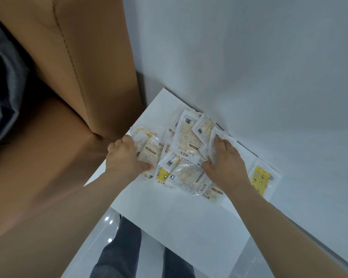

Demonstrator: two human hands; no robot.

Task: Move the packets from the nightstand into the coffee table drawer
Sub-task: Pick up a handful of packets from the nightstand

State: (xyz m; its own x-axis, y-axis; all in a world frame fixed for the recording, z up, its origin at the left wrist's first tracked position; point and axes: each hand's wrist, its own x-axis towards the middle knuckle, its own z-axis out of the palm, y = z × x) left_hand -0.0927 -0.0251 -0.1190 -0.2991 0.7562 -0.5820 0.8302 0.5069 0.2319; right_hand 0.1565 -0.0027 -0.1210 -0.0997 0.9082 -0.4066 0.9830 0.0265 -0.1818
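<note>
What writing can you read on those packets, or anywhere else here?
Packets, large dark characters: upside down and blurred, unreadable.
Their small print and barcode numbers: too small to read.
Yellow packet: only printed shapes, no legible words.
Nightstand: no text.

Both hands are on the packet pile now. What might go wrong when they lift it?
1. The packets lie loose, overlapping and glossy. With the left hand and right hand gripping only the pile's sides, middle ones may slip out and slide off the nightstand.
2. The yellow packet lies apart, right of the pile and outside both hands, so it may get left behind.
</note>
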